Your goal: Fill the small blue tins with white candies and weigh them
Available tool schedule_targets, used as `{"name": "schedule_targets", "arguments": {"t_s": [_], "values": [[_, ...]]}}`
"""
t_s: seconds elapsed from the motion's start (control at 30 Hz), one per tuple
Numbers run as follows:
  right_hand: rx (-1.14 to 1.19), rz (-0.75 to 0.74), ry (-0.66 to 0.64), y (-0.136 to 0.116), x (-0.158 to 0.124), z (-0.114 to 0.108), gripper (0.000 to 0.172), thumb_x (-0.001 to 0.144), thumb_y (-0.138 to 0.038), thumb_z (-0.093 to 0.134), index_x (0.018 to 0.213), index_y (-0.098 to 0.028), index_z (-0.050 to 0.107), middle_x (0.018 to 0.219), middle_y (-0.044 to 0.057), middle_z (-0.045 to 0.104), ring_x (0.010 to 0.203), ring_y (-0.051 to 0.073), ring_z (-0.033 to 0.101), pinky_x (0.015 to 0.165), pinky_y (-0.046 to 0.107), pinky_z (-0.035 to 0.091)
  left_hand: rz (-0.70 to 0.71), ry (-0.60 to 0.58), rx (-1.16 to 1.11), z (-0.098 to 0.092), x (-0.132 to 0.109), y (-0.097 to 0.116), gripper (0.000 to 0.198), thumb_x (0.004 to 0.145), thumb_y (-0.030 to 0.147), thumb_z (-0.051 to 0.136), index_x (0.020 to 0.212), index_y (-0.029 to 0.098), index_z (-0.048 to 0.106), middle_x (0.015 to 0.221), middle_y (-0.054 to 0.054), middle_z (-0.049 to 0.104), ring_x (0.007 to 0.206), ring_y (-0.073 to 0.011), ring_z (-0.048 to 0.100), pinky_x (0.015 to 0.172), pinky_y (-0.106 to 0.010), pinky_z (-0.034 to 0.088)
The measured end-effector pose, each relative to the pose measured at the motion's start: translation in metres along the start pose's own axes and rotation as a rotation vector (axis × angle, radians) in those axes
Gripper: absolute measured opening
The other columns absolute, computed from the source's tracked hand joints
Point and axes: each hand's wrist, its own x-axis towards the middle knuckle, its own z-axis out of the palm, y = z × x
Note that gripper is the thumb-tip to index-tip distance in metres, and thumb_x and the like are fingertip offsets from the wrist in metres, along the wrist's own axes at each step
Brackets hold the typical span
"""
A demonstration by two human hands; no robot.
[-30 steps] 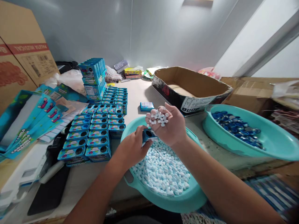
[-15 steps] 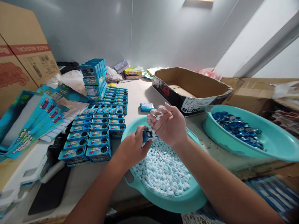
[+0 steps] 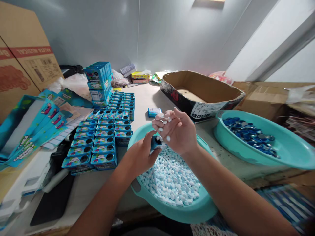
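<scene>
My left hand (image 3: 139,154) is closed round a small blue candy box (image 3: 155,143), held over a teal basin (image 3: 197,211) full of white and pale blue candies (image 3: 169,178). My right hand (image 3: 176,130) is cupped and tilted just above the box's hole, holding a few white candies at the fingers. One candy is falling beside the box.
Rows of open blue boxes (image 3: 98,141) lie left of the basin, with a stack (image 3: 98,80) behind. One loose box (image 3: 154,112) lies on the table. A second teal basin (image 3: 283,154) with blue caps sits right. A cardboard tray (image 3: 204,95) stands behind. Flat cartons (image 3: 31,131) lie at left.
My right hand has tipped from palm-up to tilted over the box. Most of the candies it held have left the palm. The left hand has kept the box in place.
</scene>
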Motion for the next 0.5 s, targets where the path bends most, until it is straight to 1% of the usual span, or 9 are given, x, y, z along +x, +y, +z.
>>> {"name": "schedule_targets", "arguments": {"t_s": [0.13,0.23,0.33,0.43,0.5], "values": [[-0.049,-0.038,-0.021,0.0027,-0.0002,0.0001,0.029,0.085,-0.044,0.068,0.065,-0.024,0.064,0.083,-0.001,0.074,0.084,0.016,0.071,0.088,0.032,0.057,0.025,0.019,-0.044,-0.0017,-0.0007,-0.0002,0.046,0.097,0.033,0.054,0.139,0.019,0.044,0.106,-0.01,0.07,0.095,-0.0274,0.068,0.072,-0.033,0.051],[-0.101,-0.075,-0.033,0.0049,0.0001,-0.0011,0.03,0.084,-0.047,0.07,0.065,-0.024,0.063,0.087,-0.001,0.075,0.09,0.017,0.072,0.09,0.032,0.056,0.037,0.037,-0.053,-0.0014,-0.0009,-0.0012,0.043,0.098,0.036,0.053,0.137,0.02,0.046,0.103,-0.009,0.069,0.091,-0.0262,0.068,0.071,-0.033,0.05],[-0.136,-0.096,-0.027,0.0057,0.0005,-0.0014,0.032,0.084,-0.051,0.068,0.068,-0.024,0.063,0.09,0.0,0.075,0.094,0.018,0.071,0.09,0.033,0.055,0.015,0.052,-0.063,-0.0006,-0.0007,-0.002,0.042,0.097,0.037,0.053,0.135,0.021,0.047,0.102,-0.008,0.069,0.088,-0.026,0.068,0.071,-0.034,0.05],[-0.217,-0.107,0.0,0.0034,0.0012,-0.0012,0.035,0.084,-0.056,0.067,0.072,-0.023,0.066,0.092,0.001,0.073,0.093,0.018,0.07,0.087,0.032,0.055,-0.041,0.078,-0.096,-0.0001,-0.0005,-0.0018,0.04,0.097,0.038,0.054,0.132,0.022,0.048,0.105,-0.008,0.07,0.092,-0.0273,0.069,0.075,-0.036,0.052],[-0.356,-0.141,0.047,-0.0003,0.002,-0.0023,0.038,0.085,-0.059,0.065,0.075,-0.023,0.068,0.094,0.003,0.072,0.092,0.019,0.068,0.086,0.033,0.054,-0.091,0.13,-0.13,0.0002,-0.0004,-0.0013,0.041,0.096,0.039,0.057,0.132,0.022,0.048,0.113,-0.01,0.07,0.1,-0.0285,0.069,0.083,-0.04,0.053]]}}
